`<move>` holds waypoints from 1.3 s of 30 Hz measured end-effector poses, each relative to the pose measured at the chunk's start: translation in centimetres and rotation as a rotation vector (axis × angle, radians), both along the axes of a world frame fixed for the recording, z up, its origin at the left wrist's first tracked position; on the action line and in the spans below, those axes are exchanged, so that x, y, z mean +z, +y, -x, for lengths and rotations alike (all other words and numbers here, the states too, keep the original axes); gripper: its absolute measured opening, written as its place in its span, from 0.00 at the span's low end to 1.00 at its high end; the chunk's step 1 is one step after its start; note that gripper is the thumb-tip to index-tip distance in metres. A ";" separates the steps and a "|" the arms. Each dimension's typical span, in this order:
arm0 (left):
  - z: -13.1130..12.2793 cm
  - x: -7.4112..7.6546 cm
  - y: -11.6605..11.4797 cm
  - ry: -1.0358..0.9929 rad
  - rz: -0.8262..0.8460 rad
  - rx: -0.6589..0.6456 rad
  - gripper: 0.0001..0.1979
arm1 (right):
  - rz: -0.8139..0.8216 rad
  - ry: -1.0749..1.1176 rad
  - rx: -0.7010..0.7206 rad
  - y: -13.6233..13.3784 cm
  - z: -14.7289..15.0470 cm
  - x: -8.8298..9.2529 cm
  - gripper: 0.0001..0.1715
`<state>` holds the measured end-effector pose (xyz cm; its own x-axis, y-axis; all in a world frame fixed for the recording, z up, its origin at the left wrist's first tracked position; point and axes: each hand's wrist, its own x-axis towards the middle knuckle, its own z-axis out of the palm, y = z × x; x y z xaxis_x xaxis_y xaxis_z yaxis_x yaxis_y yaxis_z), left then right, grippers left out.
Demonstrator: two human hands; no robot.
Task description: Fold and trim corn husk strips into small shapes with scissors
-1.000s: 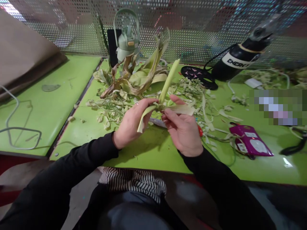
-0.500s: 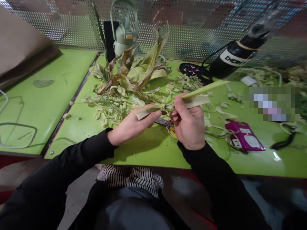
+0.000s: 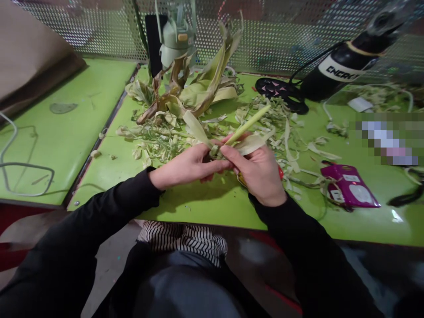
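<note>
We look through a single camera worn on the person's head, facing forward and down. The striped cloth (image 3: 182, 240) over the lap sits low in our view, and the black sleeves (image 3: 109, 216) reach in from the lower left and lower right. Our view is near enough to put the left hand (image 3: 192, 165) and right hand (image 3: 260, 172) around its middle, yet wide enough to take in the green desk (image 3: 212, 210) back to the perforated screen (image 3: 102, 35) along the top.

We've got yel-grn leaf piece (image 3: 247, 125), brn & grn husks (image 3: 212, 90), bright grn table (image 3: 198, 206), blk sleeves (image 3: 102, 223), blk/wht striped cloth (image 3: 195, 243), purple pouch (image 3: 349, 186), blk bottle (image 3: 316, 84) w/ wht label (image 3: 341, 70), pale grn flask (image 3: 175, 42).
</note>
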<state>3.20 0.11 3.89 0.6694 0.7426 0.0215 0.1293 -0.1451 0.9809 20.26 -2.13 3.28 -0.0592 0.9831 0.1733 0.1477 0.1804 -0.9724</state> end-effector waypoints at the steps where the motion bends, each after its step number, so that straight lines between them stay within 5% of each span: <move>1: -0.1 0.2 -0.1 -0.002 -0.019 0.034 0.10 | -0.008 -0.016 -0.001 -0.1 -0.1 0.1 0.15; 6: 0.2 1.2 -0.3 -0.100 -0.046 0.166 0.08 | -0.136 -0.077 -0.002 -0.1 -1.3 0.0 0.23; 11: 0.8 2.1 -0.4 -0.065 -0.023 0.073 0.11 | 0.003 0.064 0.152 0.2 -2.5 0.4 0.21; 14: 0.7 1.4 -0.5 -0.036 -0.048 -0.091 0.11 | 0.025 0.038 0.263 0.2 -2.3 0.9 0.25; 16: 0.4 0.6 -0.5 -0.016 -0.092 -0.148 0.11 | -0.058 -0.080 0.237 0.0 -1.9 1.1 0.18; 19: 0.0 -0.6 -0.7 0.053 -0.210 -0.137 0.11 | -0.106 -0.169 0.201 -0.3 -1.1 1.3 0.07; 23: -0.2 -0.9 -1.0 0.167 -0.302 -0.085 0.11 | -0.006 -0.110 0.217 -0.4 -0.5 0.9 0.06; 30: -0.1 0.8 -1.2 0.108 -0.114 -0.065 0.17 | 0.120 0.188 0.099 -0.1 -0.3 0.5 0.09; 35: -0.3 0.2 -1.4 0.097 0.102 -0.186 0.18 | 0.127 0.187 0.116 -0.4 0.0 0.5 0.14; 39: -0.3 -0.5 -0.9 -0.040 0.283 -0.076 0.19 | 0.122 0.121 0.102 -0.2 -0.7 0.4 0.18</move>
